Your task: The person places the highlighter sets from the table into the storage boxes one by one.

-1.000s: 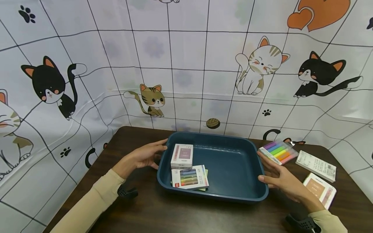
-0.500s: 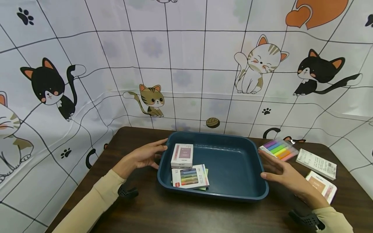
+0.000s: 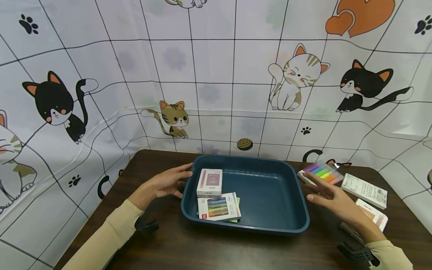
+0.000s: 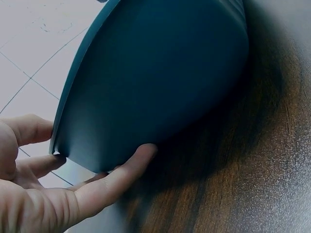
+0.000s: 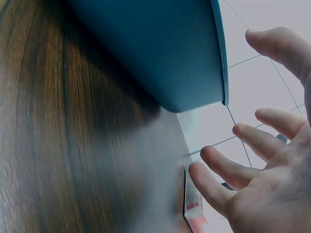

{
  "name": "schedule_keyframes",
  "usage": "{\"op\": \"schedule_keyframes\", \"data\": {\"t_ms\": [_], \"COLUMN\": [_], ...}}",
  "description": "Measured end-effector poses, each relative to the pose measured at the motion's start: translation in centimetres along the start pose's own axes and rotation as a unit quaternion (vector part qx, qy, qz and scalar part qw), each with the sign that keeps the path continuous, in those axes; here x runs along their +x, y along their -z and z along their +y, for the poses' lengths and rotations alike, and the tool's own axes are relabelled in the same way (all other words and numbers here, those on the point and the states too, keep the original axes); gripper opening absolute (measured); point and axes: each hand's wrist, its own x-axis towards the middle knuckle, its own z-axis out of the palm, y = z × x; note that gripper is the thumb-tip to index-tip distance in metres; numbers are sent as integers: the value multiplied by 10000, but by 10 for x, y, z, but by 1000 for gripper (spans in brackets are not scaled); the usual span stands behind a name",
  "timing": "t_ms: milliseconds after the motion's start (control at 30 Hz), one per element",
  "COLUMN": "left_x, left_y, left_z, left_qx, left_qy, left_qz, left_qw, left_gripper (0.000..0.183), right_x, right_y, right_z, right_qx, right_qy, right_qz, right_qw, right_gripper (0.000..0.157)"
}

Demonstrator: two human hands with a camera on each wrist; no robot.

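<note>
A dark blue-green plastic tray with raised sides stands on the table. My left hand rests against its left end, fingertips at the rim and outer wall; the left wrist view shows the fingers touching the outside. On the other side my right hand is spread, its fingers apart from the tray wall and holding nothing, as the right wrist view shows. Inside the tray, at the left, lie a white and pink box and a white pack with coloured sticks in its window, overlapping something light green.
Beyond my right hand's fingers lies a clear pack of rainbow-coloured markers. A white box with printed text and a white and orange box lie at the right. A cat-patterned sheet hangs behind the wooden table.
My right hand has drawn away from the tray's right side, toward the right, and its fingers have spread. My left hand stays against the tray, and the view has shifted slightly.
</note>
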Motion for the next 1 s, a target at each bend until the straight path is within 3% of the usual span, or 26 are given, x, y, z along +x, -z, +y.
{"op": "schedule_keyframes", "data": {"t_ms": [100,367,700,1000], "left_x": [1,3,1,1], "left_y": [0,0,4,2], "left_z": [0,0,-3,-2], "left_qx": [-18,-63,-89,-74], "left_qy": [-8,20,30,3], "left_qz": [-7,-8,29,41], "left_qw": [10000,10000,10000,10000], "left_gripper": [66,67,69,69], "right_x": [-3,-12,-17,-27], "right_y": [5,14,29,51], "right_z": [1,-1,5,7], "right_qx": [-232,-167,-535,-694], "right_qy": [-175,-698,-862,-1040], "right_qz": [124,378,655,666], "right_qw": [9995,9967,9927,9899], "right_gripper": [69,68,67,69]}}
